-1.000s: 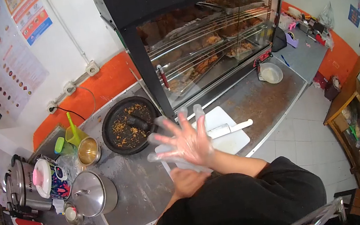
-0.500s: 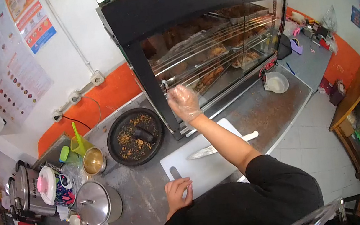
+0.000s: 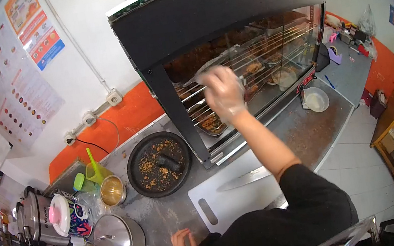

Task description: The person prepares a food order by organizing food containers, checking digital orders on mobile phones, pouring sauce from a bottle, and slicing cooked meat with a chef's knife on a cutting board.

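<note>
My right hand [image 3: 223, 91], in a clear plastic glove, is raised at the front of a food display cabinet [image 3: 221, 9]. Its fingers are curled at the edge of the sliding glass door [image 3: 261, 58]; motion blurs the exact contact. Behind it, wire racks hold trays of browned food, one tray [image 3: 212, 123] showing low at the left opening. My left hand [image 3: 184, 244] rests low over the grey counter, fingers loosely bent and apart, holding nothing. Near it lies a white cutting board [image 3: 237, 195] with a knife [image 3: 242, 179], its handle hidden by my right arm.
A dark stone mortar [image 3: 147, 183] with crumbs and a pestle [image 3: 168, 163] sits left of the cabinet. Farther left stand a lidded steel pot [image 3: 117, 237], a metal bowl [image 3: 112, 190] and a rice cooker [image 3: 44, 217]. A white container [image 3: 315, 100] stands on the right.
My right hand has moved right along the cabinet front, and the glass door has slid right, uncovering the left side. My left hand has drawn back from the board's edge.
</note>
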A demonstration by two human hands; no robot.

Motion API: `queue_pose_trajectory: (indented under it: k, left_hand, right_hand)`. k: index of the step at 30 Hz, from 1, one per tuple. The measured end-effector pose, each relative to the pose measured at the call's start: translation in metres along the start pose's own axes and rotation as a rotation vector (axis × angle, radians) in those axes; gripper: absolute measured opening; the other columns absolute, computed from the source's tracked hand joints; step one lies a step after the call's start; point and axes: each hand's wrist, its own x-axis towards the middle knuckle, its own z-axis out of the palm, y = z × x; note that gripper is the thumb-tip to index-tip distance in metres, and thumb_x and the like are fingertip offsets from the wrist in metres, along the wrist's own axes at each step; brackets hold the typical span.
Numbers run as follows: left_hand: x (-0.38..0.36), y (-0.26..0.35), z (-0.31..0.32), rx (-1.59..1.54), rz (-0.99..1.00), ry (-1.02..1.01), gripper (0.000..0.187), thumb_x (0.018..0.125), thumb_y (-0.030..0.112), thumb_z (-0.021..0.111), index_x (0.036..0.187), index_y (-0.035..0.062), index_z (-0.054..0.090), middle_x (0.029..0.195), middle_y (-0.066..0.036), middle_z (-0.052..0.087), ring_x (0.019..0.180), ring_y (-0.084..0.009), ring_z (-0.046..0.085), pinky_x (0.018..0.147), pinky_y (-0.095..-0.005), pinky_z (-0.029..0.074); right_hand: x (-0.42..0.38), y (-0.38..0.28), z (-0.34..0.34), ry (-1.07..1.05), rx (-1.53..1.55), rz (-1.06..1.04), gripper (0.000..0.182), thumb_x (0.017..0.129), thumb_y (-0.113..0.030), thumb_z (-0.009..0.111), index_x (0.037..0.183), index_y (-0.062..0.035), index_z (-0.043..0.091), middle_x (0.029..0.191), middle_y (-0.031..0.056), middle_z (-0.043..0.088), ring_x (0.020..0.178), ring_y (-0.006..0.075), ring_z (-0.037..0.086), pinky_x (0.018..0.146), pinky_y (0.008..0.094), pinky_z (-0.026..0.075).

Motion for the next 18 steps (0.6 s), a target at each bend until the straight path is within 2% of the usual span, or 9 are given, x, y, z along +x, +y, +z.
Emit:
queue_pose_trajectory:
  k: [1,2,3,5,7,8,9,13,18]
  left_hand:
    - [0.001,-0.001,0.000,-0.002,-0.006,-0.003,0.016,0.070,-0.002,0.062,0.084,0.0056,0.059,0.088,-0.009,0.061,0.083,-0.0267,0.054,0.075,-0.0348,0.040]
    - [0.001,0.000,0.001,-0.006,-0.015,-0.011,0.016,0.070,-0.002,0.062,0.084,0.0055,0.059,0.089,-0.009,0.061,0.084,-0.0268,0.054,0.076,-0.0348,0.040]
    - [0.002,0.001,0.001,-0.009,-0.026,-0.019,0.017,0.070,-0.002,0.061,0.084,0.0055,0.059,0.089,-0.009,0.060,0.084,-0.0268,0.054,0.077,-0.0348,0.040]
    - [0.007,0.007,0.002,-0.010,-0.034,-0.021,0.017,0.070,-0.002,0.061,0.084,0.0056,0.059,0.089,-0.009,0.060,0.084,-0.0268,0.054,0.077,-0.0347,0.040]
    - [0.011,0.011,0.002,-0.007,-0.036,-0.018,0.017,0.070,-0.002,0.061,0.084,0.0057,0.059,0.089,-0.009,0.060,0.084,-0.0268,0.054,0.077,-0.0346,0.040]
    - [0.012,0.012,0.001,-0.011,-0.019,-0.017,0.017,0.070,-0.003,0.061,0.084,0.0057,0.059,0.089,-0.009,0.060,0.084,-0.0268,0.054,0.077,-0.0345,0.040]
    - [0.012,0.012,-0.001,-0.015,0.001,-0.015,0.016,0.070,-0.003,0.061,0.084,0.0057,0.059,0.089,-0.009,0.060,0.085,-0.0267,0.054,0.077,-0.0344,0.041]
    - [0.001,0.008,-0.005,-0.007,-0.045,0.014,0.016,0.071,-0.003,0.061,0.084,0.0055,0.059,0.089,-0.009,0.060,0.084,-0.0267,0.054,0.076,-0.0345,0.041]
    - [-0.007,0.011,-0.014,-0.008,-0.055,0.021,0.015,0.071,-0.003,0.060,0.083,0.0050,0.059,0.087,-0.010,0.060,0.083,-0.0275,0.053,0.076,-0.0350,0.041]
  right_hand:
    - [0.016,0.003,0.013,-0.150,-0.005,0.063,0.026,0.066,0.002,0.054,0.088,-0.0099,0.059,0.087,0.0112,0.056,0.085,0.0306,0.054,0.073,0.0394,0.046]
    - [0.033,0.013,0.033,-0.490,-0.149,0.245,0.026,0.073,-0.007,0.052,0.098,-0.0082,0.058,0.103,0.0145,0.056,0.097,0.0328,0.053,0.083,0.0405,0.044]
    - [0.052,0.023,0.049,-0.603,-0.340,0.124,0.033,0.082,-0.018,0.045,0.111,-0.0048,0.055,0.118,0.0172,0.052,0.108,0.0341,0.049,0.092,0.0420,0.039]
    - [0.089,0.057,0.084,-1.148,-0.521,0.105,0.041,0.087,-0.024,0.038,0.120,-0.0023,0.049,0.126,0.0178,0.047,0.114,0.0341,0.046,0.096,0.0426,0.036]
    - [0.075,0.100,0.110,-0.409,-0.342,-0.074,0.043,0.088,-0.022,0.036,0.125,-0.0026,0.045,0.131,0.0184,0.042,0.118,0.0345,0.043,0.098,0.0431,0.035]
    - [0.084,0.113,0.119,-0.315,-0.301,-0.089,0.043,0.088,-0.023,0.036,0.126,-0.0032,0.044,0.132,0.0179,0.041,0.119,0.0342,0.042,0.099,0.0430,0.034]
    - [0.095,0.117,0.120,-0.356,-0.298,-0.050,0.044,0.088,-0.023,0.037,0.126,-0.0037,0.044,0.132,0.0173,0.041,0.119,0.0339,0.041,0.099,0.0429,0.033]
    - [0.118,0.116,0.108,-0.752,-0.363,0.148,0.045,0.088,-0.024,0.038,0.128,-0.0060,0.042,0.134,0.0153,0.039,0.122,0.0328,0.039,0.101,0.0425,0.031]
    - [0.113,0.105,0.088,-0.966,-0.372,0.182,0.047,0.087,-0.026,0.041,0.131,-0.0088,0.040,0.137,0.0127,0.036,0.125,0.0314,0.035,0.103,0.0421,0.028]
